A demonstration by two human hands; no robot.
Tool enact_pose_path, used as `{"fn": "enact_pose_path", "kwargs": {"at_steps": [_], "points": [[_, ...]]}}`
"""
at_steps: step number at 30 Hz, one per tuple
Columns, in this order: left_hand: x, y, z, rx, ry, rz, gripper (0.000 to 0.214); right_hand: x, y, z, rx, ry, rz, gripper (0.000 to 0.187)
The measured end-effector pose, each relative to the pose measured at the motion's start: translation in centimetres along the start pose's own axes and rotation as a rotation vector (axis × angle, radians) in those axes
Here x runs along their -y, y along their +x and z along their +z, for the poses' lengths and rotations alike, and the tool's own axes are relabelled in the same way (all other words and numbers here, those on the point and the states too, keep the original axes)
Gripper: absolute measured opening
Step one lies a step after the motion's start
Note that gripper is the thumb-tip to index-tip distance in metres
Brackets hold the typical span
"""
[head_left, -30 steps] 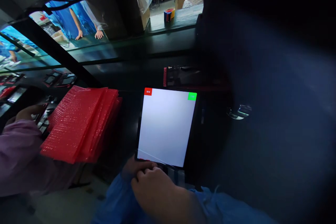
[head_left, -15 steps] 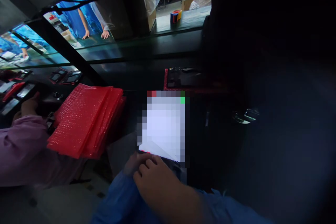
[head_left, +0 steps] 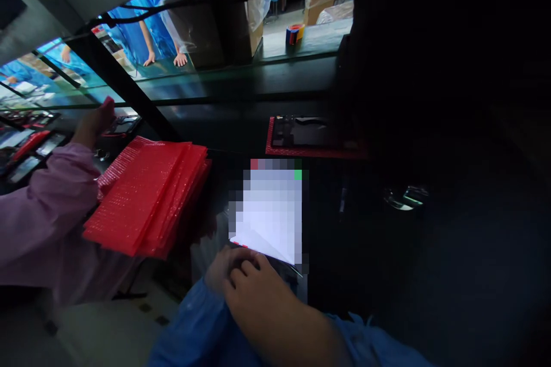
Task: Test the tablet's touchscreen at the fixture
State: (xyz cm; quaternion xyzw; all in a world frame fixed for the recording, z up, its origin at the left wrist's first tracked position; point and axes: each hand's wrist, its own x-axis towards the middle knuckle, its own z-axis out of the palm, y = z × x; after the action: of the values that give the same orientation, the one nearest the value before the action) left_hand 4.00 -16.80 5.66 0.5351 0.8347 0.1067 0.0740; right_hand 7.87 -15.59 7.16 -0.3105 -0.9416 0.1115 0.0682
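Observation:
A lit white screen (head_left: 269, 215) with a red and a green corner mark stands on the dark bench in front of me. Both my hands, in blue sleeves, sit at its lower edge. My right hand (head_left: 258, 292) lies on top, fingers curled against the screen's bottom edge. My left hand (head_left: 215, 269) is half hidden beneath it, its fingers also curled. A pale slanted fold crosses the screen's lower corner just above my fingers. What the fingers pinch is hidden.
A stack of red bubble bags (head_left: 146, 200) lies to the left. A co-worker's pink sleeve (head_left: 38, 212) and hand (head_left: 92, 123) reach over it toward trays of devices. A red-edged tray (head_left: 310, 135) sits behind the screen. People in blue stand beyond the shelf.
The co-worker's hand has moved up and away from beside the red bags toward the far trays. The slanted fold on the screen's lower corner has grown. My hands have stayed at the bottom edge.

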Motion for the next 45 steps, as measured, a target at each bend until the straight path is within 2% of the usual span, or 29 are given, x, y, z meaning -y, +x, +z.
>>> {"fn": "enact_pose_path", "kwargs": {"at_steps": [2, 4, 6, 8, 11, 12, 14, 15, 17, 19, 22, 27, 29, 31, 33, 37, 40, 42, 45], "points": [[0.2, 0.2, 0.2, 0.012, 0.038, -0.012, 0.038, -0.1, 0.1, -0.5, -0.016, -0.002, 0.025, 0.022], [0.7, 1.1, 0.1, 0.07, -0.019, -0.048, 0.037, -0.3, 0.4, -0.9, 0.006, 0.043, 0.04, 0.016], [1.4, 2.9, -0.6, 0.204, -0.243, -0.11, 0.033, -0.9, 0.8, -1.2, 0.017, 0.099, 0.06, 0.012], [2.3, 5.1, -1.3, 0.432, -0.598, -0.183, 0.025, -1.9, 1.1, -1.4, -0.018, 0.116, 0.109, 0.013], [3.5, 7.7, -1.5, 0.722, -0.998, -0.252, 0.026, -4.1, 1.1, -1.9, -0.101, 0.059, 0.238, 0.026], [3.7, 8.1, -1.3, 0.774, -1.065, -0.264, 0.024, -4.9, 1.0, -2.3, -0.131, 0.017, 0.301, 0.031], [4.1, 8.4, -0.3, 0.852, -1.214, -0.299, 0.007, -6.4, 0.6, -3.0, -0.211, -0.091, 0.443, 0.038], [4.3, 8.4, 0.2, 0.903, -1.322, -0.323, 0.009, -7.0, 0.4, -3.4, -0.256, -0.145, 0.502, 0.039], [4.6, 8.1, 1.1, 0.99, -1.515, -0.361, 0.026, -7.7, 0.2, -4.0, -0.328, -0.218, 0.558, 0.04], [4.9, 8.0, 1.5, 1.023, -1.582, -0.367, 0.032, -8.0, 0.4, -4.2, -0.366, -0.234, 0.558, 0.041], [5.4, 7.9, 1.5, 1.024, -1.572, -0.362, 0.026, -8.1, 1.2, -3.7, -0.359, -0.203, 0.557, 0.044], [6.2, 7.9, 1.9, 1.02, -1.559, -0.388, 0.026, -8.6, 2.8, -1.7, -0.244, -0.106, 0.537, 0.071], [6.4, 7.8, 2.2, 1.032, -1.557, -0.422, 0.028, -8.9, 3.2, -1.0, -0.22, -0.087, 0.534, 0.077], [6.4, 7.7, 2.3, 1.057, -1.564, -0.435, 0.029, -9.1, 3.4, -0.3, -0.269, -0.047, 0.503, 0.065], [6.4, 7.7, 2.3, 1.068, -1.603, -0.412, 0.029, -9.1, 3.1, 0.0, -0.383, 0.051, 0.403, 0.039], [6.2, 7.9, 2.2, 1.082, -1.724, -0.365, 0.025, -7.5, 0.5, 0.4, -0.734, 0.224, 0.246, 0.027], [6.2, 8.0, 2.3, 1.098, -1.741, -0.401, 0.028, -5.4, -2.9, 1.2, -0.94, 0.168, 0.294, 0.025], [6.3, 8.0, 2.5, 1.081, -1.741, -0.442, 0.029, -4.0, -5.2, 2.4, -0.97, 0.147, 0.391, 0.023], [6.4, 8.0, 2.8, 1.078, -1.746, -0.467, 0.032, -2.3, -7.8, 4.8, -0.863, 0.184, 0.543, 0.014]]}}
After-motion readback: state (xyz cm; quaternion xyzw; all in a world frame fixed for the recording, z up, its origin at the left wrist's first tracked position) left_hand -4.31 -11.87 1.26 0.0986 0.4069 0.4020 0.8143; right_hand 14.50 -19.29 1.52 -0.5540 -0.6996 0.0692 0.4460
